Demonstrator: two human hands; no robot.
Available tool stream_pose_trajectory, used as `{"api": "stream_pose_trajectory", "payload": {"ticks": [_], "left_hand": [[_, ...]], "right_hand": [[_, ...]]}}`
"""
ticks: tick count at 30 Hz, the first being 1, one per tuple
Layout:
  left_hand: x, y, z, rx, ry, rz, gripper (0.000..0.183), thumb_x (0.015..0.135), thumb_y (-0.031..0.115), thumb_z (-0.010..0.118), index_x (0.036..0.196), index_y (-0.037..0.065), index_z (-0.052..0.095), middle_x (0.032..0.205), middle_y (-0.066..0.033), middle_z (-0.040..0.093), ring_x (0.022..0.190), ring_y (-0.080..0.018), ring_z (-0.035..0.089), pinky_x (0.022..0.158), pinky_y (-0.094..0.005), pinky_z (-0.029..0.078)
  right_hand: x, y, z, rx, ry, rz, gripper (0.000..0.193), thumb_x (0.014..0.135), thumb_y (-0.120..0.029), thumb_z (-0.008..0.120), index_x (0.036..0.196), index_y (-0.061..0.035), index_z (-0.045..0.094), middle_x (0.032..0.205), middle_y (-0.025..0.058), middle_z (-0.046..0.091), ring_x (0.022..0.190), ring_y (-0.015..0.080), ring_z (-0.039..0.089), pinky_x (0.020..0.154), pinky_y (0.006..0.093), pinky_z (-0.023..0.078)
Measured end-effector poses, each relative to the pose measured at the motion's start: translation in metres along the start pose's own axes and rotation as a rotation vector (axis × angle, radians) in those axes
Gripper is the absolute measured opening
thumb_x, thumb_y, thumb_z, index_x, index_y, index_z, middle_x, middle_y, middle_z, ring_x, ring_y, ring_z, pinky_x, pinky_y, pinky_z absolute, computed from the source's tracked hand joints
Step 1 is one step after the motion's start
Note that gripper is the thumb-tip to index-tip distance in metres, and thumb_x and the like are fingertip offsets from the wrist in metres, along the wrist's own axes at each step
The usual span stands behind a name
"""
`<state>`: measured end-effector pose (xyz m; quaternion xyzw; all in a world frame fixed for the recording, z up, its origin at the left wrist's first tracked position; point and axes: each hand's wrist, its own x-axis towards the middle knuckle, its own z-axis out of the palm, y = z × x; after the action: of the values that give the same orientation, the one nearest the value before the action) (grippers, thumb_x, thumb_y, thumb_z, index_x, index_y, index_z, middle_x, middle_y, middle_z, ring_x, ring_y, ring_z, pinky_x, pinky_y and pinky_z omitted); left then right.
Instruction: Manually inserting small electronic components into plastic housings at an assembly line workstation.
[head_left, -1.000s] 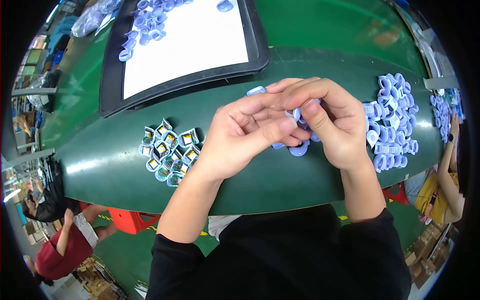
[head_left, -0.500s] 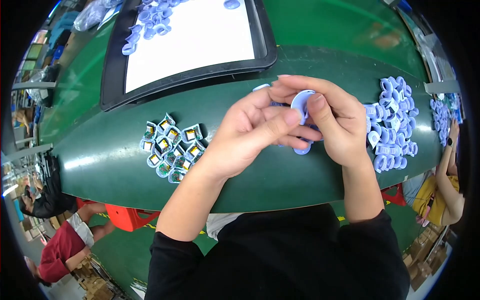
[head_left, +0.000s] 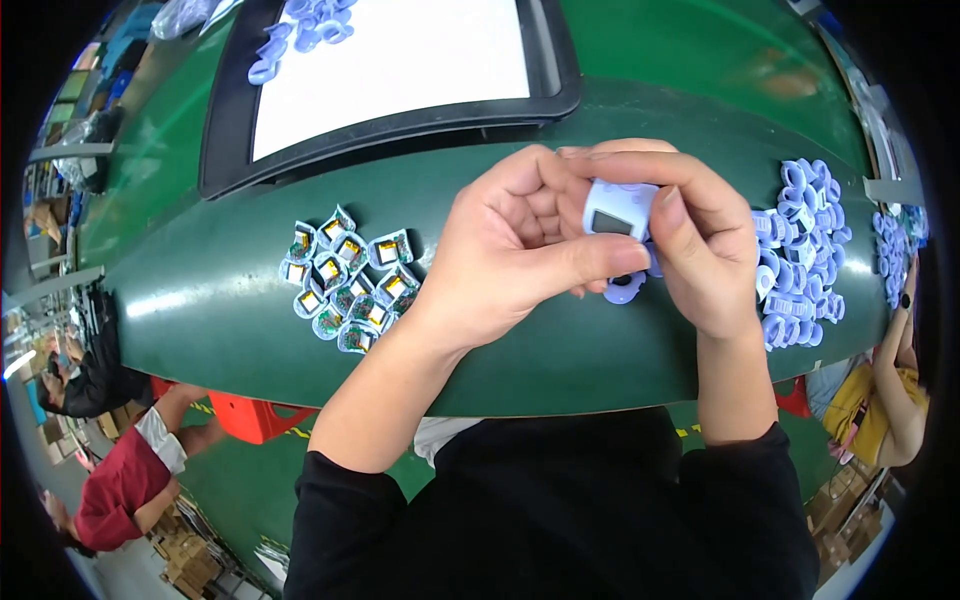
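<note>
Lilac case [head_left: 622, 201]: showing a smooth, pale lilac-blue face with rounded corners.
Dark window [head_left: 612, 223]: sitting low on that face, a grey-black rectangle sloping gently down to the right.
Round marks: showing faintly near the upper edge.
Pose: tilting slightly, the windowed face looking up toward the camera, the back staying out of view.
Place: resting above the desk [head_left: 560, 372] between the left hand [head_left: 505, 245] and right hand [head_left: 705, 245], the left thumb lying along its lower edge, the right thumb meeting its right side.

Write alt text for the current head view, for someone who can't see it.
Left hand and right hand hold a small lavender casing with a dark window above a green table. Electronics-filled casings lie left, lavender pieces right, and a black-rimmed tray beyond.
</note>
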<state>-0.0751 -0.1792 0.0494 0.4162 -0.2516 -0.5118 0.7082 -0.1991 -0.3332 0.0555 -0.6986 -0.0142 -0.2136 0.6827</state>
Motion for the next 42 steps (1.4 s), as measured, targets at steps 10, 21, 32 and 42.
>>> {"api": "stream_pose_trajectory", "payload": {"ticks": [10, 21, 32, 42], "left_hand": [[-0.002, -0.001, 0.009, 0.033, 0.008, 0.118, 0.021, 0.089, -0.003, 0.075, 0.1, -0.002, 0.057, 0.091, -0.0121, 0.071, 0.082, -0.017, 0.072, 0.072, -0.0299, 0.061], [-0.007, -0.009, 0.019, 0.324, 0.048, 0.201, 0.015, 0.09, -0.001, 0.073, 0.103, -0.004, 0.066, 0.096, -0.0119, 0.074, 0.085, -0.0154, 0.073, 0.076, -0.0269, 0.059], [-0.004, -0.011, 0.039, 1.397, -0.201, 0.53, 0.043, 0.079, 0.012, 0.078, 0.121, 0.009, 0.069, 0.143, -0.0188, 0.053, 0.135, -0.0406, 0.046, 0.111, -0.049, 0.039], [-0.004, -0.028, 0.03, 1.426, -0.195, 0.514, 0.041, 0.082, 0.008, 0.072, 0.123, 0.009, 0.067, 0.148, -0.0201, 0.047, 0.14, -0.0406, 0.041, 0.116, -0.0498, 0.033]], "right_hand": [[0.002, 0.005, 0.0, 0.477, 0.042, 0.061, 0.032, 0.107, -0.018, 0.049, 0.126, 0.0051, 0.061, 0.128, 0.0251, 0.064, 0.106, 0.0241, 0.069, 0.093, 0.0367, 0.056], [0.0, 0.003, -0.009, 0.361, 0.107, 0.063, 0.02, 0.104, -0.018, 0.057, 0.108, 0.0002, 0.065, 0.103, 0.0095, 0.069, 0.095, 0.0138, 0.064, 0.086, 0.0289, 0.052], [0.011, -0.008, -0.066, -0.731, 0.839, -0.205, 0.014, 0.093, -0.012, 0.072, 0.098, 0.0002, 0.068, 0.091, 0.0058, 0.068, 0.08, 0.0115, 0.061, 0.072, 0.0272, 0.048], [-0.108, -0.027, -0.146, -1.499, 1.093, 0.107, 0.016, 0.089, -0.016, 0.072, 0.091, -0.0005, 0.069, 0.093, 0.0169, 0.069, 0.091, 0.0348, 0.066, 0.083, 0.0426, 0.052]]}}
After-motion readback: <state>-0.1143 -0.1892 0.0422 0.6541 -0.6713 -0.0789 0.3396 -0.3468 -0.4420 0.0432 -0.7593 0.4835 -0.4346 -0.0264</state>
